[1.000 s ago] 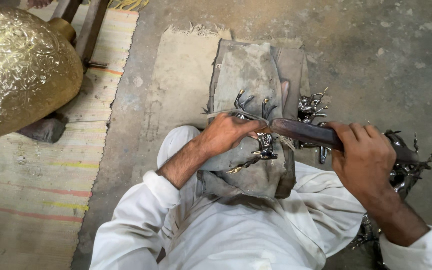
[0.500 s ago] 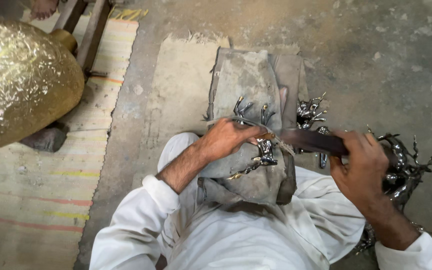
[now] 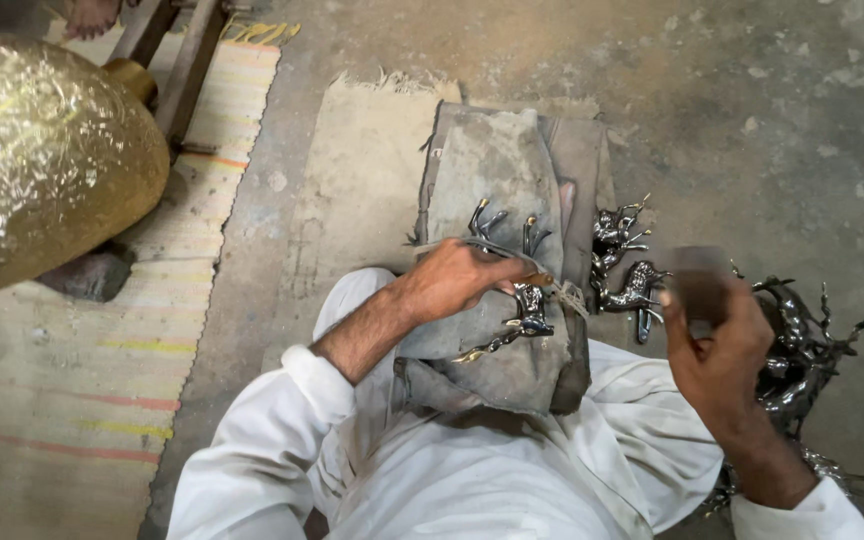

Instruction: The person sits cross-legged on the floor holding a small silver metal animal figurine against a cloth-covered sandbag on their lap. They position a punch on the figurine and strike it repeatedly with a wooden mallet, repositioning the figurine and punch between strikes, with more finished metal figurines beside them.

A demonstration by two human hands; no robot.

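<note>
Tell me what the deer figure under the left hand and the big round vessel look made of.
Deer figure: seemingly cast metal, dark and shiny with glints, a brassy tinge low down. Round vessel: likely hammered brass, golden, dimpled, reflective. The left hand pins the figure on grey cloth.

The person wears a loose white garment with long sleeves; the left sleeve (image 3: 252, 440) is pushed up, so the forearm is bare, and the right sleeve (image 3: 802, 510) ends in a cuff at the wrist. The white cloth is creased and falls in soft folds over the legs. Both hands, the left hand (image 3: 447, 285) and the right hand (image 3: 717, 345), are bare, with no gloves or rings visible.
</note>
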